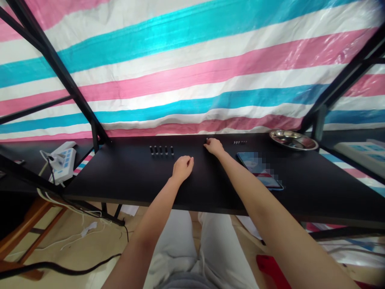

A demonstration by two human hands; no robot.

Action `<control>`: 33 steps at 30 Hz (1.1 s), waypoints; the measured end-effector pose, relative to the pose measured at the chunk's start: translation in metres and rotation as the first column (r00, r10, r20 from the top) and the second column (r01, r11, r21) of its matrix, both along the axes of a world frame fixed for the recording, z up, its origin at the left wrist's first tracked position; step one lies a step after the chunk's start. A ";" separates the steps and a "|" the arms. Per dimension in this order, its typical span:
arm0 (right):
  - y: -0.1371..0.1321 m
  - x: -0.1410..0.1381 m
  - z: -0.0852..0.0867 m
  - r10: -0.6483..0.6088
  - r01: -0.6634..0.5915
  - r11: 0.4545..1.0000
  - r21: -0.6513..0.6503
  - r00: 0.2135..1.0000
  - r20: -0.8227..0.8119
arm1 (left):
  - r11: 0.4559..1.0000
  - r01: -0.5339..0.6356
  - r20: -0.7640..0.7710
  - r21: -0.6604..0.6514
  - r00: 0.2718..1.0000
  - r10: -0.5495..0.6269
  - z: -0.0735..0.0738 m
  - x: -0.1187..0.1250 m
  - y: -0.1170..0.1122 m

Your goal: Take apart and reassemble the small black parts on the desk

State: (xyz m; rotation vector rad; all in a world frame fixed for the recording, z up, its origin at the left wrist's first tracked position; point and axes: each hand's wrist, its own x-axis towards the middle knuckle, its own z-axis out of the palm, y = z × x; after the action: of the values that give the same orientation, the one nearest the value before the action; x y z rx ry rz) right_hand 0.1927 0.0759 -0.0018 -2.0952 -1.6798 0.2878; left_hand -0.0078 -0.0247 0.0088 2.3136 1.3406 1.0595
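Observation:
My left hand (pixel 183 167) rests on the black tabletop, its fingers curled into a loose fist with nothing visible in it. Farther back, my right hand (pixel 214 147) is closed in a pinch low over the table. A small dark piece (pixel 207 139) shows at its fingertips, too small to identify. Left of my left hand, several short black cylinders (pixel 161 150) with pale tops stand in a row. Beyond my right hand, to the right, lies a row of several tiny silvery pieces (pixel 239 142).
A phone-like device (pixel 251 162) lies beside my right forearm. At the back right sits a shiny metal plate (pixel 309 145) with compartments. Black frame posts (pixel 64 76) flank the table (pixel 120 176); a striped sheet (pixel 186 72) hangs behind. White power strips (pixel 67 164) lie at left.

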 end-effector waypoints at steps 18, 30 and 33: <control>0.008 0.008 -0.003 -0.014 0.011 0.999 -0.038 0.996 -0.085 | 1.000 0.004 0.003 0.013 1.000 -0.004 0.001 0.001 0.001; -0.022 -0.004 -0.003 -0.055 0.058 0.997 0.041 0.995 -0.088 | 0.929 -0.331 0.075 -0.164 0.935 0.347 0.008 -0.004 0.002; -0.047 -0.020 -0.003 -0.108 0.115 0.986 0.120 0.992 -0.065 | 0.878 -0.411 0.106 -0.245 0.889 0.445 0.015 -0.008 0.002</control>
State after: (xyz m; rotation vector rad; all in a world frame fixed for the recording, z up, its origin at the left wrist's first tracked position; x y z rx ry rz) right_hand 0.1729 0.0290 -0.0052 -2.0597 -1.5017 0.2020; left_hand -0.0162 -0.0226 0.0234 1.7732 1.8522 1.1229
